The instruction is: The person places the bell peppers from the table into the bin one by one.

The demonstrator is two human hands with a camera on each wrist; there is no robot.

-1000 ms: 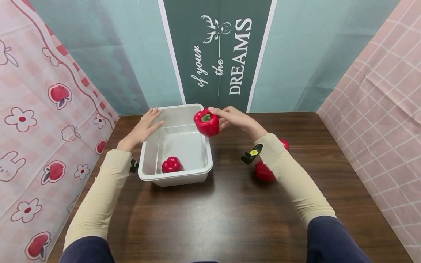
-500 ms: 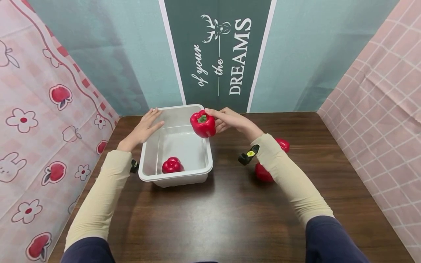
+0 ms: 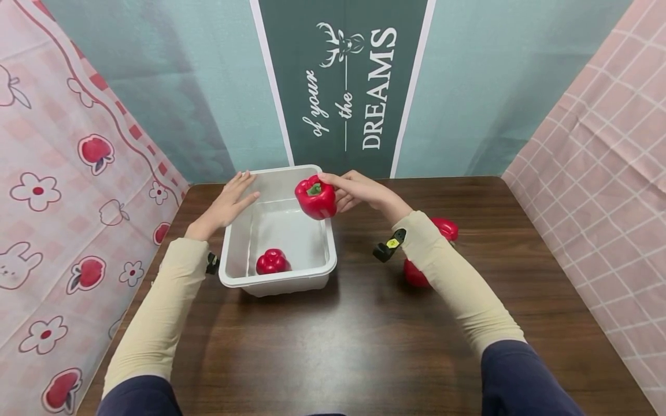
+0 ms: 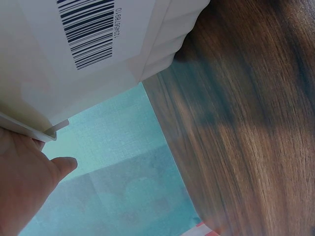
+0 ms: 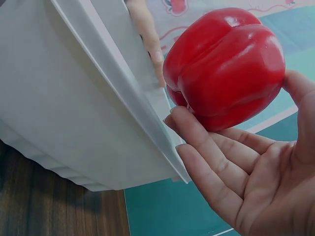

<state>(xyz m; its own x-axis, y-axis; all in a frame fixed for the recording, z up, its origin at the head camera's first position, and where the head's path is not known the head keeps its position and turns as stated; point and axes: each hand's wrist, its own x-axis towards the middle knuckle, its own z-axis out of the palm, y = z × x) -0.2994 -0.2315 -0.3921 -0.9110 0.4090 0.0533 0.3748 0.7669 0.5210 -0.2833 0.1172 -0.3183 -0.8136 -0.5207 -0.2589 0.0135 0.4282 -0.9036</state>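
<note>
A red bell pepper (image 3: 315, 199) with a green stem is held in my right hand (image 3: 359, 190), over the right rim of a white plastic bin (image 3: 281, 277). In the right wrist view, thumb and fingers support the pepper (image 5: 226, 69) from opposite sides, above the bin's edge. My left hand (image 3: 225, 205) rests with extended fingers on the bin's left rim. The left wrist view has the hand (image 4: 29, 177) at the rim, beside an outer wall bearing a barcode label (image 4: 91, 29). Inside the bin, near its front, lies another red bell pepper (image 3: 273, 262).
Two more red bell peppers, a far one (image 3: 446, 229) and a nearer one (image 3: 415, 273), lie on the dark wooden table (image 3: 333, 352), partly hidden by the right forearm. Printed cloth walls enclose the table at the back, left (image 3: 52, 231) and right (image 3: 614, 144).
My right hand has carried the bell pepper a short way left and slightly down, further over the bin. The left hand and the bin have stayed in place.
</note>
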